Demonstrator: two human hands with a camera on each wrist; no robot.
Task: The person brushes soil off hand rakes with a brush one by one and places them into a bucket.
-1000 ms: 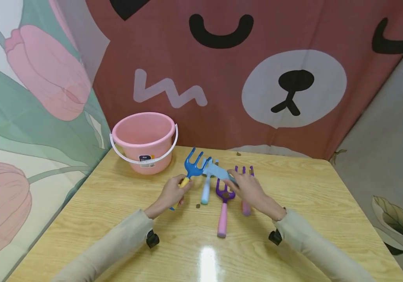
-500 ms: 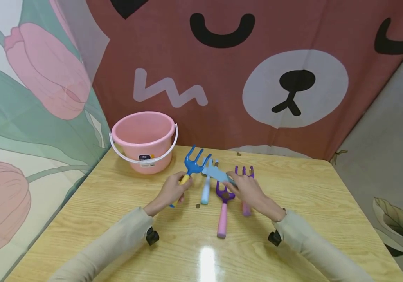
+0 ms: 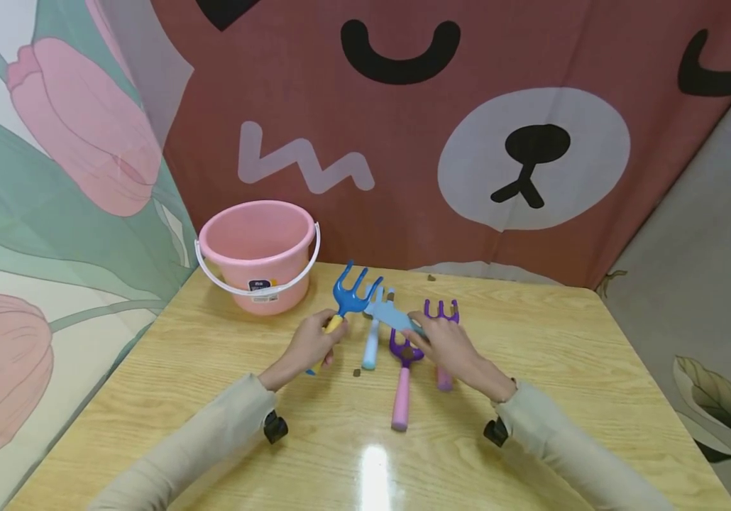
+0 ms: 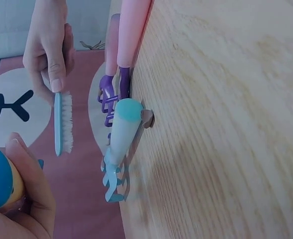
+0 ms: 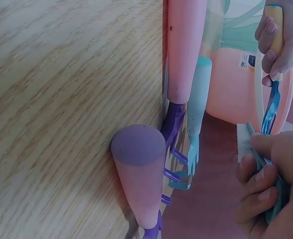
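Note:
My left hand (image 3: pixel 311 342) grips the yellow handle of a blue hand fork (image 3: pixel 350 299), its tines pointing up and away. In my right hand (image 3: pixel 451 345) is a light blue brush (image 3: pixel 394 316), pinched between thumb and fingers. Its white bristles (image 4: pixel 68 129) show in the left wrist view. The brush's far end overlaps the fork's right tine in the head view. Below them on the table lies a light blue hand fork (image 3: pixel 371 346). Two hand forks with purple tines and pink handles, a nearer one (image 3: pixel 401 401) and a farther one (image 3: pixel 445 378), lie beside it.
A pink bucket (image 3: pixel 265 280) with a white handle stands at the back left of the wooden table (image 3: pixel 531 426). Small brown bits, one a crumb (image 3: pixel 357 372), lie on the tabletop. A printed bear curtain (image 3: pixel 404 142) hangs behind the table's far edge.
The blue fork in my left hand has risen slightly, its tines a little farther up in the head view. My right hand keeps the brush in almost the same place.

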